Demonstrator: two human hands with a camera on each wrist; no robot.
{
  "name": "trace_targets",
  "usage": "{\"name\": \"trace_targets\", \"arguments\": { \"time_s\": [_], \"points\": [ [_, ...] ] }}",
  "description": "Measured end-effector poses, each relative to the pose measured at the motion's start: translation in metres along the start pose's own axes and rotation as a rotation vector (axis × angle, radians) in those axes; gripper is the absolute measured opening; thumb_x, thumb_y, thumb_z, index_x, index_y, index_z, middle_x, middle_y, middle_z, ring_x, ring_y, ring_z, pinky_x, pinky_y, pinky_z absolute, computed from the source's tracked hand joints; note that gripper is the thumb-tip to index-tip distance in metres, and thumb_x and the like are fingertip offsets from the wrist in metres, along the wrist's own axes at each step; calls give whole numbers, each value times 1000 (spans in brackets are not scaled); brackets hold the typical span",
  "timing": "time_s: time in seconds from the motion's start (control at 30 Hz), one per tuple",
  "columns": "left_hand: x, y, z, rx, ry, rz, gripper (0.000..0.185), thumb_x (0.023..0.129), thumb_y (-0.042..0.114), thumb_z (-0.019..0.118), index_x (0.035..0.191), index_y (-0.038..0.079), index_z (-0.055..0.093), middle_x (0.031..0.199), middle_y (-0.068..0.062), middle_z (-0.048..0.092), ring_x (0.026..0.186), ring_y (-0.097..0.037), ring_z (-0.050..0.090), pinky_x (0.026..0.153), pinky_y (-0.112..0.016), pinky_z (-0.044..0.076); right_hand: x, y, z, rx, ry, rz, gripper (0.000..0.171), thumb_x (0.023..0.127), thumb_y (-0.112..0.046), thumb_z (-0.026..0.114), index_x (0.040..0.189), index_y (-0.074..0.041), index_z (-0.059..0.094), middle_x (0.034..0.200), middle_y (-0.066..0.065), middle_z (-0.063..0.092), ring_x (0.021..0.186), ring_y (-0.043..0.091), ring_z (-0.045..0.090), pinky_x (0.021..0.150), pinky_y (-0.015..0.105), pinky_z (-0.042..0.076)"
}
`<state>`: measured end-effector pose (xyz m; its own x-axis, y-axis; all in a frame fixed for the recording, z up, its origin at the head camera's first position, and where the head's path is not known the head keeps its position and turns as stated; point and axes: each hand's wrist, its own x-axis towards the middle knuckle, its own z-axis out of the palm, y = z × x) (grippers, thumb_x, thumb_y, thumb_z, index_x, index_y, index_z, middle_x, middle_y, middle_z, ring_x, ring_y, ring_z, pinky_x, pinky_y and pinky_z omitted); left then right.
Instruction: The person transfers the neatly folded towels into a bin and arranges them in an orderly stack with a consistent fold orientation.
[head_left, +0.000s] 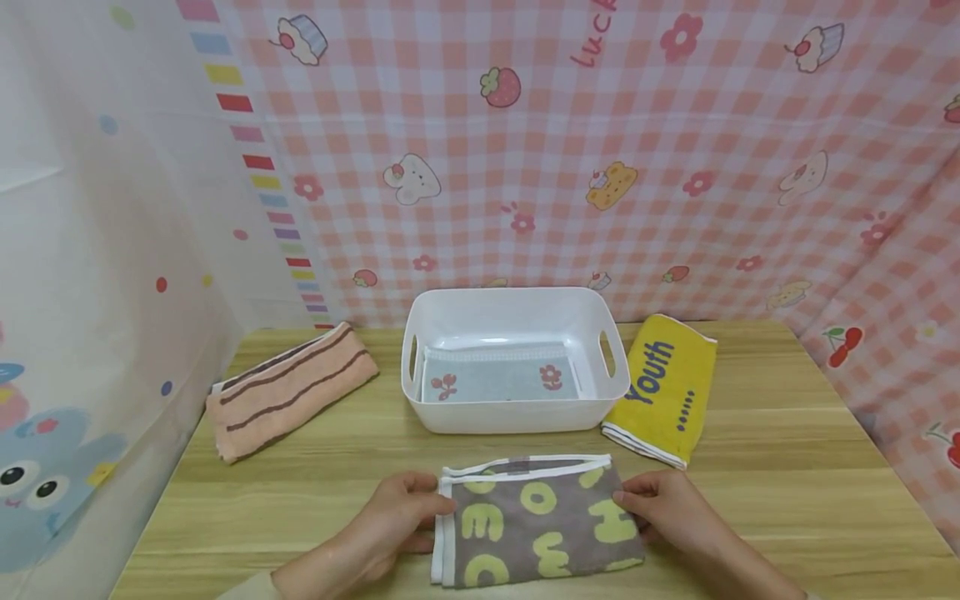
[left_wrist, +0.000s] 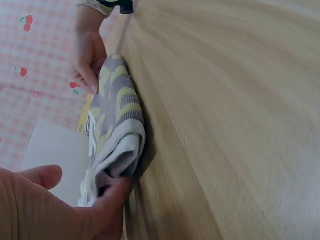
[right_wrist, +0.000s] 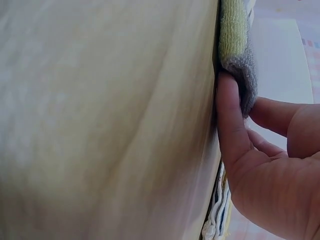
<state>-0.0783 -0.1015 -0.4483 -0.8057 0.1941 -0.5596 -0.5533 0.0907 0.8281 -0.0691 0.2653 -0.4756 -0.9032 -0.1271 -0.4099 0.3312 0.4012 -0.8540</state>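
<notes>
A folded grey-brown towel (head_left: 547, 521) with yellow letters and white edging lies on the table at the front. At its left edge is my left hand (head_left: 393, 521), thumb over the white border and fingers at the side. The left wrist view shows the open ends of the towel's layers (left_wrist: 117, 155) by those fingers. My right hand (head_left: 667, 508) pinches the right edge, thumb on top. In the right wrist view, a finger of the right hand (right_wrist: 272, 170) reaches under the folded towel edge (right_wrist: 240, 65).
Behind the towel stands a white plastic basket (head_left: 510, 417) with a folded pale blue towel (head_left: 498, 375) inside. A folded peach towel (head_left: 292, 396) with brown stripes lies left of it. To the right, a yellow towel (head_left: 675, 383) lies close against the basket. Patterned curtains surround the wooden table (head_left: 787, 467).
</notes>
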Motion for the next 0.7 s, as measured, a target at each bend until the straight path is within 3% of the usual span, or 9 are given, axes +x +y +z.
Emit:
{"name": "trace_targets", "arguments": {
  "time_s": [0.17, 0.37, 0.53, 0.7],
  "points": [
    [2, -3, -1, -55, -58, -32, 45, 95, 3, 71, 131, -18, 53, 111, -19, 71, 91, -21, 72, 78, -38, 63, -1, 0, 1, -1, 16, -5, 24, 100, -9, 69, 108, 14, 73, 88, 12, 77, 74, 19, 72, 60, 37, 61],
    [1, -10, 2, -14, -42, 3, 21, 91, -1, 71, 109, -12, 67, 88, -6, 72, 74, -11, 66, 67, -25, 59, -2, -3, 4, 10, 49, 23, 23, 99, -9, 71, 106, 12, 74, 85, 11, 77, 71, 18, 71, 59, 35, 60],
    [-1, -10, 4, 59, -28, 35, 20, 90, 1, 74, 106, -10, 70, 89, -4, 73, 73, -11, 66, 66, -25, 58, -1, -5, 7, 12, 97, 76, 22, 97, -10, 72, 105, 10, 75, 83, 10, 76, 68, 18, 69, 57, 35, 58],
    [-2, -9, 5, 75, -73, 56, 24, 88, 0, 73, 109, -10, 69, 94, -8, 75, 79, -16, 70, 69, -31, 61, 2, -6, 9, 11, 137, 131, 25, 96, -15, 76, 105, 8, 76, 80, 7, 75, 67, 17, 67, 58, 34, 57]
  ]
}}
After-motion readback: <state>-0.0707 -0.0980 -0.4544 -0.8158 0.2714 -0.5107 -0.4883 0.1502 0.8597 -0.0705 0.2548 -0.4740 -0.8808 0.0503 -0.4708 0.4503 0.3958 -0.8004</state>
